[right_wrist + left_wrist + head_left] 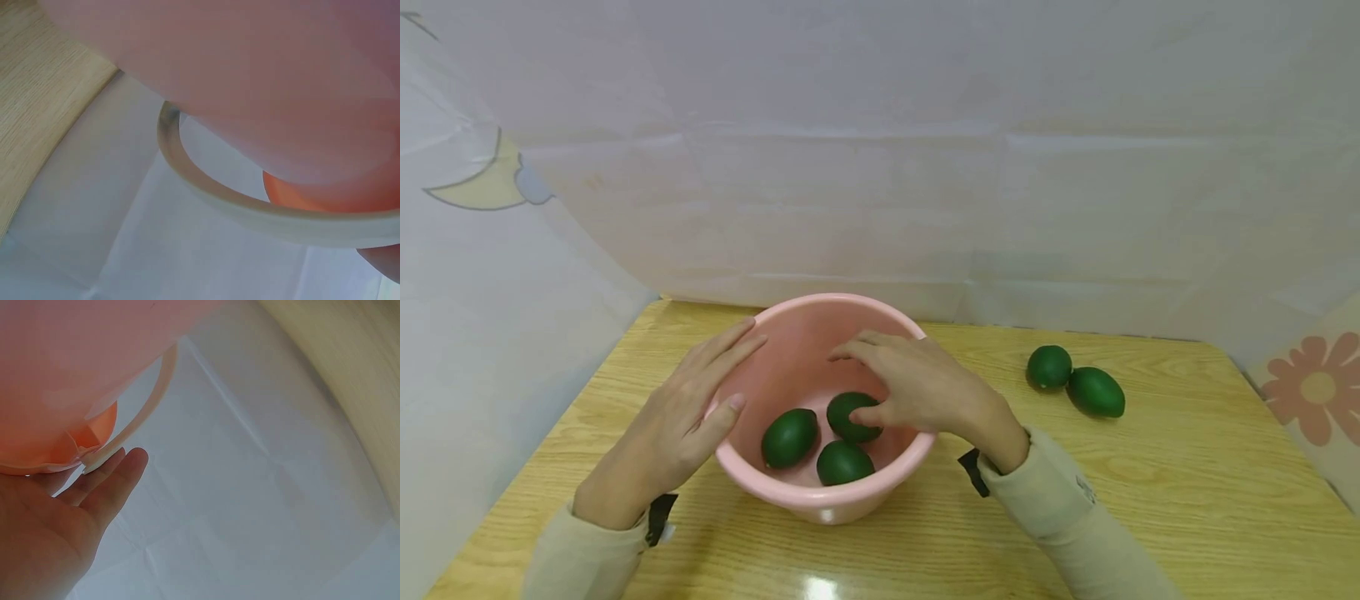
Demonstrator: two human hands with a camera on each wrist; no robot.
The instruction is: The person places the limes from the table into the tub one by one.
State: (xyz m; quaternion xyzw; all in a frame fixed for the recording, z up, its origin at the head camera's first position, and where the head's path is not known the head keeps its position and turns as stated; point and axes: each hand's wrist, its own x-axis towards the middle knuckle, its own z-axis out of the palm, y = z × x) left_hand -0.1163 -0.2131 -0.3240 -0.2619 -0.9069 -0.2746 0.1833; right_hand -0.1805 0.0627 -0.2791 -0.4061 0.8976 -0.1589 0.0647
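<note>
A pink plastic bucket [823, 498] stands on the table, holding three dark green oval fruits, like limes: one at left [790, 438], one at front [844, 463] and one at back [852, 417]. My left hand [670, 425] lies along the bucket's left rim with its fingers extended. Over the right rim reaches my right hand [925, 385], fingers spread inside the bucket, its thumb overlapping the back fruit. In the left wrist view, fingertips are right at the bucket's pale handle [164, 381]. The right wrist view shows the handle [300, 228] and an orange lug [300, 199].
Two more dark green fruits, one rounder [1049, 367] and one longer [1096, 392], lie side by side on the wooden table [1165, 500], right of the bucket. A pale sheet [850, 167] printed with a moon and a flower hangs behind the table.
</note>
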